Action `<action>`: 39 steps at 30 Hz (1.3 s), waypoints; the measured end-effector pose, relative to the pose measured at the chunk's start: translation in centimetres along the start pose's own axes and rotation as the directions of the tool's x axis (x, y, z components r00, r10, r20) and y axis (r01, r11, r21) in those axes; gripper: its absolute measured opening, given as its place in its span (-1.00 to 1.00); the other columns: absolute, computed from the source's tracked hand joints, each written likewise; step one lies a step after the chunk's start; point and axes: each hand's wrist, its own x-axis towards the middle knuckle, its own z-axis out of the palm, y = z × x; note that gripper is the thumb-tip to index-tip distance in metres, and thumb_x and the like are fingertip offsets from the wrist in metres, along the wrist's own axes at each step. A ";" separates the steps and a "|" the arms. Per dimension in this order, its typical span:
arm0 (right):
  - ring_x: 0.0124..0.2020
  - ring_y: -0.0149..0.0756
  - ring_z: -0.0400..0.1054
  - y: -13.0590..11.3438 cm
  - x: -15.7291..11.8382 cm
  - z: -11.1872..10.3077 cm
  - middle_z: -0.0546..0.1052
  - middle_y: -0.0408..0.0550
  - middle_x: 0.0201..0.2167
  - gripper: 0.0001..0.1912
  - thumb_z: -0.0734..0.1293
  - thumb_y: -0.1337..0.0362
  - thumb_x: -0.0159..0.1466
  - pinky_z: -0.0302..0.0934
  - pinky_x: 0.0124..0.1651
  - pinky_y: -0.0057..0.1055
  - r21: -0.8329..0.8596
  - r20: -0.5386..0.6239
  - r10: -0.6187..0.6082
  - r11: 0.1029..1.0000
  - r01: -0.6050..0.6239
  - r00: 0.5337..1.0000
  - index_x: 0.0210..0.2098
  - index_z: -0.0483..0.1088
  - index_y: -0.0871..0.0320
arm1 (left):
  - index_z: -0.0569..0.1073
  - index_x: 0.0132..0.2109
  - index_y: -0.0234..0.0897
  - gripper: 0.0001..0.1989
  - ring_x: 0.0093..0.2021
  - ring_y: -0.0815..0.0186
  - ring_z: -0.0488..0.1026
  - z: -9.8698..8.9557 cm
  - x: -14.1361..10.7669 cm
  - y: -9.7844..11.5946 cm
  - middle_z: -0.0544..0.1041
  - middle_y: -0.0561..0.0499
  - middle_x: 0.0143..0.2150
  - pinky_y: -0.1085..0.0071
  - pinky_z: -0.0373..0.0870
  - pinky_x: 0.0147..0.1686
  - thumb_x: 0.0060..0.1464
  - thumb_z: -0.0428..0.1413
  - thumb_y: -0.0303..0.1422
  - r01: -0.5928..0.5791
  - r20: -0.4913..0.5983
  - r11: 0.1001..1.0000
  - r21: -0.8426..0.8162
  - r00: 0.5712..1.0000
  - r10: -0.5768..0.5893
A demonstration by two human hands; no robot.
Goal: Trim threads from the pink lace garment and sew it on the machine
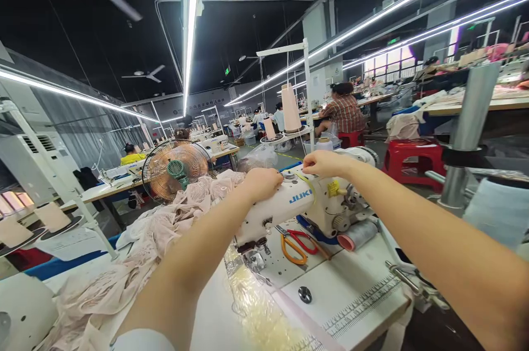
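Note:
A white JUKI sewing machine [285, 205] stands in front of me, both hands over the top of its arm. My left hand [264, 183] is closed, its fingers curled down by the small metal fittings on the machine's top. My right hand [324, 163] pinches thumb and fingers together just above the arm, to the right of those fittings. Whatever either hand holds, perhaps thread, is too fine to make out. Behind the hands, a large pale pink thread cone [290, 108] and a smaller cone [269, 128] sit on the thread stand [306, 92].
Orange-and-red-handled scissors [294, 249], a grey thread spool [357, 235] and a black bobbin-like disc [305, 295] lie on the machine table [351, 290]. Pale pink fabric [152, 235] is heaped on the left, before a fan [177, 172]. A person in a checked shirt [347, 111] sits beyond.

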 end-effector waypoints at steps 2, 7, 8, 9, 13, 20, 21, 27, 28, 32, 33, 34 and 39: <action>-0.40 -0.32 0.32 -0.1 0.9 0.4 0.48 -0.05 -0.47 -0.88 0.26 0.33 0.12 0.09 -0.38 -0.45 -0.107 0.021 0.017 0.994 -0.015 1.000 -0.47 0.41 0.21 | 0.49 -0.25 -0.23 -0.73 -0.25 0.23 0.46 0.3 0.2 0.2 0.52 -0.04 -0.22 0.42 0.30 -0.42 0.14 -0.11 -0.38 0.012 0.001 1.000 -0.009 1.000 -0.012; -0.30 -0.36 0.36 -0.8 2.9 0.5 0.49 -0.08 -0.34 -0.80 0.25 0.21 0.25 0.24 -0.19 -0.35 -0.294 0.092 0.050 0.956 -0.021 0.994 -0.32 0.40 0.23 | 0.48 -0.26 -0.25 -0.73 -0.27 0.18 0.48 0.5 0.5 0.2 0.52 -0.07 -0.25 0.38 0.34 -0.43 0.13 -0.12 -0.37 0.020 -0.002 1.000 -0.008 1.000 -0.020; -0.28 -0.36 0.36 -1.3 3.3 0.5 0.49 -0.08 -0.32 -0.78 0.24 0.18 0.26 0.25 -0.17 -0.32 -0.318 0.105 0.057 0.948 -0.020 0.993 -0.31 0.40 0.23 | 0.48 -0.26 -0.25 -0.74 -0.28 0.17 0.48 0.5 0.5 0.2 0.52 -0.07 -0.26 0.37 0.35 -0.43 0.12 -0.11 -0.38 0.018 -0.006 1.000 -0.009 1.000 -0.018; -0.26 -0.36 0.36 -1.9 3.8 0.5 0.48 -0.08 -0.30 -0.77 0.24 0.17 0.26 0.26 -0.15 -0.31 -0.337 0.115 0.061 0.941 -0.019 0.992 -0.31 0.40 0.23 | 0.48 -0.25 -0.25 -0.74 -0.28 0.16 0.48 0.6 0.5 0.2 0.52 -0.07 -0.26 0.36 0.35 -0.42 0.11 -0.11 -0.39 0.020 -0.010 1.000 -0.011 1.000 -0.020; -0.20 -0.33 0.37 -4.9 5.1 1.1 0.49 -0.05 -0.25 -0.77 0.26 0.18 0.25 0.26 -0.09 -0.25 -0.381 0.137 0.055 0.925 0.001 0.989 -0.29 0.40 0.23 | 0.48 -0.25 -0.24 -0.73 -0.28 0.16 0.49 0.9 0.2 0.1 0.53 -0.06 -0.27 0.33 0.39 -0.39 0.11 -0.12 -0.41 0.064 -0.027 0.997 -0.047 0.997 -0.066; -0.15 -0.08 0.39 -4.8 3.7 1.7 0.52 0.09 -0.38 -0.94 0.39 0.39 0.04 0.20 -0.12 -0.24 -0.416 0.144 0.072 0.909 -0.006 0.987 -0.53 0.42 0.19 | 0.48 -0.18 -0.19 -0.73 -0.24 0.14 0.49 1.3 0.1 -0.4 0.54 -0.05 -0.20 0.32 0.41 -0.35 0.11 -0.10 -0.37 0.103 0.009 0.982 -0.157 0.995 -0.103; -0.18 -0.12 0.39 -4.3 3.7 1.4 0.51 0.08 -0.38 -0.94 0.38 0.37 0.07 0.21 -0.12 -0.22 -0.428 0.149 0.091 0.904 -0.019 0.985 -0.52 0.41 0.20 | 0.49 -0.18 -0.18 -0.73 -0.25 0.14 0.49 1.3 0.1 -0.5 0.54 -0.05 -0.21 0.32 0.41 -0.35 0.11 -0.10 -0.37 0.098 0.014 0.981 -0.170 0.995 -0.097; -0.23 -0.17 0.38 -5.5 5.1 0.8 0.49 0.05 -0.41 -0.83 0.32 0.32 0.17 0.24 -0.14 -0.19 -0.445 0.136 0.119 0.894 -0.046 0.984 -0.54 0.37 0.22 | 0.49 -0.19 -0.21 -0.72 -0.24 0.14 0.49 1.1 0.0 -0.5 0.54 -0.07 -0.21 0.33 0.41 -0.33 0.12 -0.11 -0.39 0.083 0.015 0.981 -0.176 0.997 -0.082; -0.23 -0.11 0.38 -6.2 5.0 1.0 0.49 0.08 -0.44 -0.81 0.34 0.36 0.13 0.24 -0.15 -0.17 -0.441 0.133 0.101 0.897 -0.032 0.986 -0.60 0.35 0.21 | 0.49 -0.19 -0.21 -0.72 -0.24 0.13 0.49 1.1 0.0 -0.5 0.54 -0.08 -0.21 0.32 0.41 -0.33 0.12 -0.11 -0.39 0.087 0.014 0.981 -0.176 0.996 -0.086; -0.29 -0.12 0.39 -6.8 4.2 1.3 0.45 0.03 -0.56 -0.73 0.38 0.47 0.00 0.23 -0.18 -0.16 -0.457 0.183 0.066 0.889 0.025 0.981 -0.72 0.27 0.18 | 0.49 -0.18 -0.19 -0.74 -0.23 0.15 0.49 1.4 0.1 -0.6 0.54 -0.06 -0.20 0.33 0.41 -0.33 0.10 -0.08 -0.39 0.101 0.036 0.975 -0.196 0.995 -0.096; -0.33 -0.18 0.39 -6.4 4.2 1.1 0.44 -0.02 -0.58 -0.74 0.38 0.46 0.02 0.24 -0.18 -0.17 -0.468 0.199 0.077 0.883 0.025 0.977 -0.71 0.27 0.19 | 0.49 -0.17 -0.18 -0.74 -0.24 0.15 0.49 1.5 0.1 -0.6 0.54 -0.06 -0.20 0.33 0.41 -0.33 0.10 -0.08 -0.39 0.100 0.040 0.974 -0.201 0.995 -0.094; -0.35 -0.26 0.38 -6.0 4.3 0.9 0.43 -0.08 -0.59 -0.75 0.37 0.43 0.05 0.25 -0.18 -0.19 -0.479 0.210 0.094 0.878 0.019 0.973 -0.69 0.28 0.20 | 0.49 -0.17 -0.17 -0.74 -0.25 0.16 0.49 1.5 0.1 -0.6 0.54 -0.06 -0.20 0.34 0.41 -0.34 0.10 -0.08 -0.39 0.095 0.037 0.974 -0.204 0.995 -0.089; -0.37 -0.23 0.38 -5.1 6.1 1.1 0.41 -0.05 -0.64 -0.73 0.36 0.40 0.06 0.23 -0.23 -0.24 -0.438 0.160 0.102 0.899 -0.023 0.982 -0.72 0.27 0.18 | 0.50 -0.19 -0.18 -0.73 -0.24 0.14 0.49 1.6 0.2 -0.7 0.54 -0.06 -0.22 0.32 0.41 -0.34 0.10 -0.09 -0.42 0.084 0.017 0.978 -0.191 0.996 -0.082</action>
